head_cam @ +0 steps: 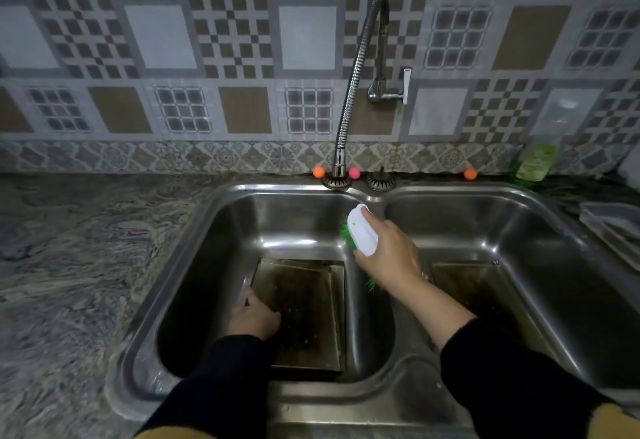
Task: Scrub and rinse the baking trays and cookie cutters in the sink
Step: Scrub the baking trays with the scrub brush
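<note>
A person stood at a double steel sink [374, 400] with a dirty tray [304, 303] lying flat in the left basin and a second tray [474, 286] in the right basin, partly hidden behind the right forearm. The left hand [254, 317] rested on the near left edge of the left tray; its fingers pointed down and away from the camera, so whether they curled round the rim could not be told. The right hand [388, 251] gripped a white brush [362, 230] with green bristles, held above the divider between the basins and clear of both trays. The tap [341, 147] hung over the far rim of the left basin with no water seen running. No cookie cutters could be made out.

The step in hand appeared to be scrubbing the left tray. To do it well, the brush would need to come down bristles-flat onto the stained floor of the tray while the left hand pinned the rim against sliding on the steel. Corners and the raised lip on the right side looked likeliest to hold grime and would merit short, firm strokes. A green soap bottle [535, 161] stood far right on the counter.
</note>
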`<control>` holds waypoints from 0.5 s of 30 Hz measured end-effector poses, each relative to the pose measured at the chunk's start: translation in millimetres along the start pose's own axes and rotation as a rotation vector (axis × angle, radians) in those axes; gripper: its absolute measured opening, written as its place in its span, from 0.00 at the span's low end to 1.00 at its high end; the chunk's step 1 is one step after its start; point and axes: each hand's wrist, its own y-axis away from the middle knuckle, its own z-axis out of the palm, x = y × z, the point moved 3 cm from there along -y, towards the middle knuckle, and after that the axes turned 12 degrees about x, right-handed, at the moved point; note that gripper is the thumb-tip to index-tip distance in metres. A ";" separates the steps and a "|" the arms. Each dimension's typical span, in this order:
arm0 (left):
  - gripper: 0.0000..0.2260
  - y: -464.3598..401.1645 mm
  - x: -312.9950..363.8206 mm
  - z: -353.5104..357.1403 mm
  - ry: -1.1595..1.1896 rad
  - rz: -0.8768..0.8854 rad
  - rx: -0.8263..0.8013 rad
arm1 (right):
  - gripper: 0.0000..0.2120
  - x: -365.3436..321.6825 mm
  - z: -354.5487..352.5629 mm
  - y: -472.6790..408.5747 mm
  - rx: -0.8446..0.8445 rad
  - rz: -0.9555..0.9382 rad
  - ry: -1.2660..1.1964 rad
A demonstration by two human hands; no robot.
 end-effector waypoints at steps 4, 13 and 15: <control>0.41 -6.5 -5.4 6.2 -0.024 -0.044 -0.038 | 0.36 4.1 5.8 3.2 -0.038 0.003 0.001; 0.36 -19.9 -15.5 8.9 -0.047 0.004 -0.058 | 0.37 2.8 16.3 8.9 -0.123 -0.030 0.014; 0.33 -17.2 -15.0 3.8 -0.107 0.043 -0.051 | 0.37 2.3 18.9 9.1 -0.148 -0.030 0.007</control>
